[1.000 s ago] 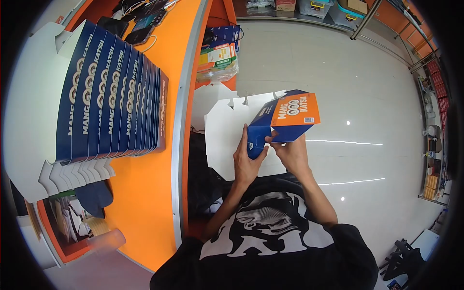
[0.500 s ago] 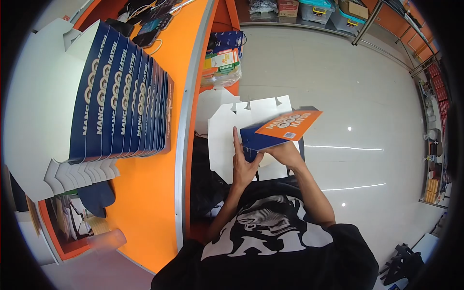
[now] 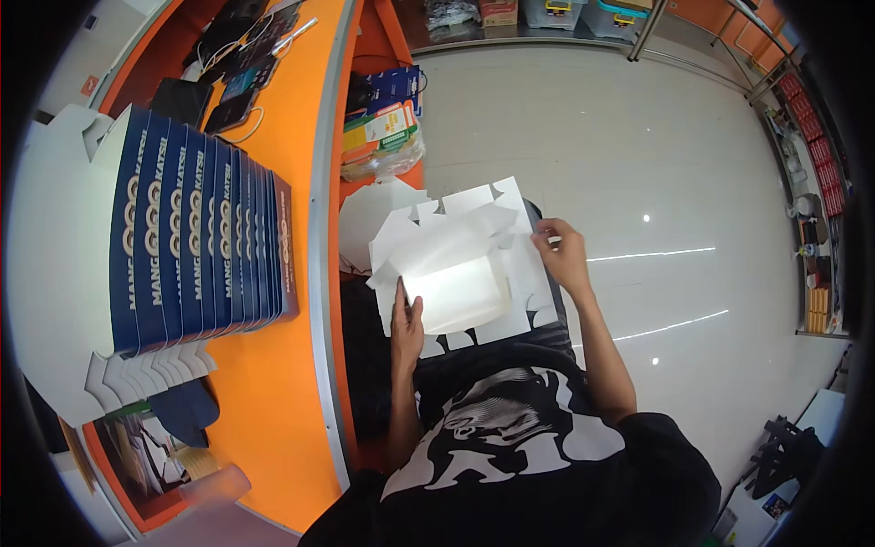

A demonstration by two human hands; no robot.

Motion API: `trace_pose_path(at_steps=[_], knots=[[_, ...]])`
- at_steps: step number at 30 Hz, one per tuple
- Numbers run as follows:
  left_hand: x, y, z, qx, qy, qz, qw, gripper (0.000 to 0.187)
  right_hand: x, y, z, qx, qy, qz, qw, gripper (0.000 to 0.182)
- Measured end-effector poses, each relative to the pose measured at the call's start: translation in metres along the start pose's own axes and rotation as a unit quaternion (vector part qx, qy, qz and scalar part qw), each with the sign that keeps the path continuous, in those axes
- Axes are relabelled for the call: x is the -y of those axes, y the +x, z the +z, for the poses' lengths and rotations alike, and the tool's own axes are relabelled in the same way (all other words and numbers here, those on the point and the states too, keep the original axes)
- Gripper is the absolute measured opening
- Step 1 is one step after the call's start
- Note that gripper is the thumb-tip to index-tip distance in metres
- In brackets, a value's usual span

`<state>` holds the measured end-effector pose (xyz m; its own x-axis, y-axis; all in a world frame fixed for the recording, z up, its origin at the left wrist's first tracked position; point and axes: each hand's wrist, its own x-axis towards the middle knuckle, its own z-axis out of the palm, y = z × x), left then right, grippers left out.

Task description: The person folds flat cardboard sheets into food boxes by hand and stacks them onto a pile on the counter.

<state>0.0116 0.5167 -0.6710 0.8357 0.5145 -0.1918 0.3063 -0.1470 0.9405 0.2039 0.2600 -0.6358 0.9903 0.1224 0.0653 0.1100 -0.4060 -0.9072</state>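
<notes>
A partly folded cardboard box (image 3: 460, 290) lies with its white inside facing up and its lid panel raised at the far side. My left hand (image 3: 407, 326) is at the box's left wall, thumb and fingers pinching its edge. Just off the right side of the box, my right hand (image 3: 563, 255) is raised with its fingers curled together; anything between the fingertips is too small to make out. Under the box, flat white cardboard blanks (image 3: 483, 196) rest at my lap.
On the orange counter (image 3: 264, 401) to the left stands a nested row of navy "Mang Katsu" boxes (image 3: 196, 232). Phones and cables (image 3: 232, 105) lie at its far end. Packaged goods (image 3: 383, 137) sit beside the counter. Shelving (image 3: 816, 191) lines the right.
The box has been turned over, from its printed orange and navy outside to its white inside. My right hand has moved away from under it, up and right; my left shifted left and down.
</notes>
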Motion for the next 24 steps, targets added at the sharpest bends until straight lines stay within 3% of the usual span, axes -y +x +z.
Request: trace_pose_path(at_steps=[2, 6, 9, 11, 12, 15, 19, 21, 24], knots=[[-0.011, -0.001, -0.008, -0.011, 0.185, -0.011, 0.983, 0.062, -0.02, 0.001, 0.011, 0.079, -0.061, -0.057, 0.993, 0.03], [-0.007, -0.003, -0.012, -0.032, 0.272, 0.029, 0.961, 0.062, -0.018, 0.0, 0.026, 0.121, -0.011, -0.044, 0.992, 0.031], [-0.019, -0.013, -0.011, -0.096, 0.359, 0.064, 0.926, 0.052, -0.022, 0.005, 0.031, 0.169, -0.045, -0.058, 0.983, 0.026], [-0.045, -0.029, 0.0, -0.154, 0.374, 0.12, 0.907, 0.034, -0.024, 0.006, 0.034, 0.172, -0.041, -0.068, 0.982, 0.022], [-0.067, -0.035, 0.014, -0.142, 0.296, 0.129, 0.936, 0.026, -0.026, 0.005, 0.034, 0.179, -0.042, -0.083, 0.979, 0.019], [-0.085, -0.036, 0.06, 0.043, 0.101, 0.055, 0.992, 0.044, -0.014, 0.003, 0.031, 0.198, -0.045, -0.063, 0.977, 0.015], [-0.045, -0.013, 0.098, 0.173, 0.19, 0.102, 0.961, 0.055, 0.002, -0.006, 0.025, 0.158, -0.035, -0.074, 0.984, 0.015], [-0.044, -0.004, 0.103, 0.204, 0.164, 0.087, 0.961, 0.05, 0.007, -0.012, 0.02, 0.188, -0.09, -0.068, 0.976, 0.017], [-0.026, 0.002, 0.109, 0.16, 0.121, 0.057, 0.978, 0.039, 0.004, -0.023, 0.027, 0.2, -0.106, -0.052, 0.973, 0.02]])
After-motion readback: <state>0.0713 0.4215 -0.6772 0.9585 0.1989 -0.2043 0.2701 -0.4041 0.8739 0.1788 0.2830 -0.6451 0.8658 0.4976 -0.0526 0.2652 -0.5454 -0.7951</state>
